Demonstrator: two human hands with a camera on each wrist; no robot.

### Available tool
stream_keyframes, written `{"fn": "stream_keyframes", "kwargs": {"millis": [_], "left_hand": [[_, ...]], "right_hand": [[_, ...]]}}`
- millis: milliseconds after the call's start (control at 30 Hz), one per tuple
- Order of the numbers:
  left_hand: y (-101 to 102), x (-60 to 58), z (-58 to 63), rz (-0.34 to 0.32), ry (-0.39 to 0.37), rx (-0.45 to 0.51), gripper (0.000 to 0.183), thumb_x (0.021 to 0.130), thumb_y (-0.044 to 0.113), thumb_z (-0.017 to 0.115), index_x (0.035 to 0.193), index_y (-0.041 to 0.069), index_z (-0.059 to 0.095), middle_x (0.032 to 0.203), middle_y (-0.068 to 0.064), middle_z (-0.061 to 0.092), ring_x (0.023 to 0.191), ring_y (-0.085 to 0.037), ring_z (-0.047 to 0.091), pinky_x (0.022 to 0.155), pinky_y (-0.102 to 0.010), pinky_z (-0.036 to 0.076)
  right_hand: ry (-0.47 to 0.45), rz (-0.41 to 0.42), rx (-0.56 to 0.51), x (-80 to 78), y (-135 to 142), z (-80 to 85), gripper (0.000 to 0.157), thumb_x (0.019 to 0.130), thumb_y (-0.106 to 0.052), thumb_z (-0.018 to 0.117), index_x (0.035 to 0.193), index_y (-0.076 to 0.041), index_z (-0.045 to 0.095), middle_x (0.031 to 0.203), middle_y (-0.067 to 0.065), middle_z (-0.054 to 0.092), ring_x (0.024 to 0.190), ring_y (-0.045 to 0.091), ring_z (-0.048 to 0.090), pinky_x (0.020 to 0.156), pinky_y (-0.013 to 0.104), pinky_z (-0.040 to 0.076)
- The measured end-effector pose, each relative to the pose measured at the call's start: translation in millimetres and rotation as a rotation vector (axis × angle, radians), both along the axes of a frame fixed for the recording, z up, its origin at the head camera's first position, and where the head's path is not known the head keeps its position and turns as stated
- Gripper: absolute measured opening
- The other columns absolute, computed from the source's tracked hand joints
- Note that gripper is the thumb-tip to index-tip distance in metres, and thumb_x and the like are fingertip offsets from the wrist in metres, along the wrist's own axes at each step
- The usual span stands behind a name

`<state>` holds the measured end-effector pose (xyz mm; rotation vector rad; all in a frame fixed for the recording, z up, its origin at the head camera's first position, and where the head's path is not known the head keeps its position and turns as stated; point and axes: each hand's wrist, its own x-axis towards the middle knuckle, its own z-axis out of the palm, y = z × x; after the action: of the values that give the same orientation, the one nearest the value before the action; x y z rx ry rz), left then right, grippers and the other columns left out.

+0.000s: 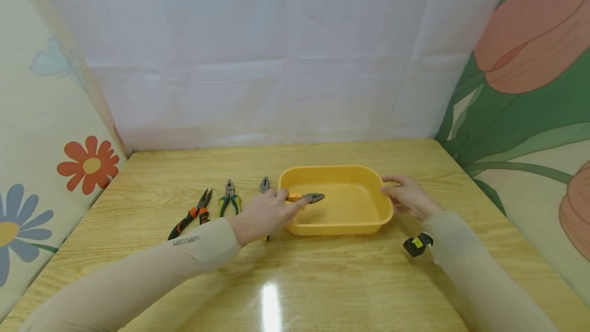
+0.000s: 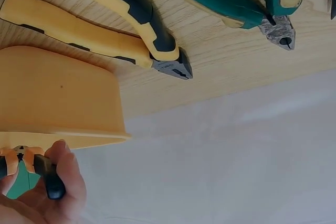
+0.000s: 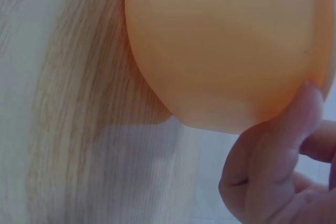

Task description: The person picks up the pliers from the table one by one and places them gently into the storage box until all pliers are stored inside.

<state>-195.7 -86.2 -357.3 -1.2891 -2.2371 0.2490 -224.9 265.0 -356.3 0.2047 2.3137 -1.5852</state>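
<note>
In the head view my left hand (image 1: 265, 215) grips a pair of pliers (image 1: 315, 198) by its orange and black handles, its grey jaws pointing right over the left part of a yellow plastic basin (image 1: 338, 229). The left wrist view shows the fingers curled round these handles beside the basin's rim. At the basin's right end my right hand (image 1: 407, 196) pinches the rim between thumb and fingers, as the right wrist view (image 3: 278, 166) also shows. Partly behind my left hand lie yellow and black pliers (image 2: 113, 45) on the table.
Left of the basin lie green and yellow pliers (image 1: 229, 201) and long-nose pliers (image 1: 191, 214) with orange and black handles. The wooden table (image 1: 350, 281) ends at a white cloth backdrop (image 1: 258, 55). Floral panels (image 1: 530, 117) stand on both sides.
</note>
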Motion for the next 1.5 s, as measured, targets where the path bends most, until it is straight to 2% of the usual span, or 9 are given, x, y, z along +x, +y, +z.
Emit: {"fn": "stream_keyframes", "kwargs": {"millis": [333,533,633,767,967,1100,1333,1500], "left_hand": [[9,-4.7,3.1,-0.024,-0.037,-0.035,0.037,0.097,0.024,0.061,0.133,0.017,0.056,0.08,-0.008,0.058,0.051,-0.014,0.046,0.039,-0.021,0.037],[16,-9.4,2.6,-0.03,-0.013,-0.047,0.037,0.097,0.024,0.059,0.133,0.018,0.057,0.08,-0.006,0.059,0.051,-0.013,0.045,0.041,-0.02,0.039],[19,-11.0,3.7,-0.014,-0.039,-0.048,0.037,0.098,0.024,0.058,0.135,0.02,0.057,0.08,-0.006,0.057,0.05,-0.013,0.044,0.039,-0.02,0.037],[24,-12.3,5.9,0.007,-0.059,-0.095,0.039,0.098,0.023,0.058,0.137,0.022,0.054,0.081,-0.007,0.057,0.053,-0.014,0.044,0.039,-0.02,0.037],[33,-13.8,7.7,0.021,-0.024,-0.172,0.038,0.099,0.025,0.057,0.137,0.025,0.053,0.083,-0.005,0.059,0.058,-0.015,0.051,0.042,-0.02,0.041],[38,-16.6,5.6,0.04,-0.057,-0.206,0.039,0.1,0.025,0.054,0.139,0.026,0.051,0.085,-0.006,0.059,0.06,-0.015,0.052,0.042,-0.02,0.041],[45,-22.1,2.7,0.028,-0.119,-0.197,0.038,0.1,0.028,0.055,0.138,0.024,0.05,0.09,-0.008,0.061,0.063,-0.018,0.055,0.045,-0.023,0.045],[50,-23.7,1.9,0.006,-0.116,-0.18,0.034,0.1,0.027,0.054,0.134,0.024,0.053,0.089,-0.007,0.061,0.061,-0.017,0.053,0.045,-0.023,0.045]], "right_hand": [[0.0,-0.006,-0.004,0.0,0,-0.6,0.055,0.101,-0.012,0.049,0.148,0.005,0.027,0.093,0.007,0.062,0.069,0.012,0.061,0.057,0.027,0.054],[-0.001,-0.012,0.0,0.2,-1,-0.4,0.054,0.101,-0.012,0.049,0.148,0.005,0.028,0.094,0.008,0.062,0.07,0.012,0.061,0.058,0.028,0.055],[0.001,-0.008,-0.001,0.4,-1,0.0,0.054,0.101,-0.012,0.049,0.148,0.005,0.029,0.094,0.008,0.062,0.071,0.012,0.061,0.059,0.029,0.055],[0.004,-0.005,-0.008,0.1,-1,0.0,0.054,0.101,-0.011,0.049,0.148,0.005,0.028,0.094,0.008,0.062,0.071,0.011,0.06,0.059,0.029,0.055],[0.01,-0.002,-0.012,0.7,-1,-0.3,0.054,0.101,-0.011,0.048,0.148,0.006,0.028,0.093,0.008,0.062,0.07,0.011,0.06,0.06,0.029,0.056],[0.019,0.003,-0.008,0.6,0,-0.9,0.053,0.101,-0.011,0.048,0.147,0.006,0.028,0.091,0.007,0.062,0.071,0.011,0.06,0.06,0.03,0.056],[0.023,0.003,-0.009,0.6,0,-1.4,0.053,0.101,-0.011,0.048,0.147,0.006,0.029,0.092,0.007,0.062,0.071,0.011,0.061,0.06,0.03,0.056],[0.021,0.002,-0.009,0.2,-1,-1.8,0.053,0.101,-0.011,0.048,0.147,0.005,0.03,0.092,0.007,0.062,0.072,0.012,0.061,0.061,0.03,0.056]]}}
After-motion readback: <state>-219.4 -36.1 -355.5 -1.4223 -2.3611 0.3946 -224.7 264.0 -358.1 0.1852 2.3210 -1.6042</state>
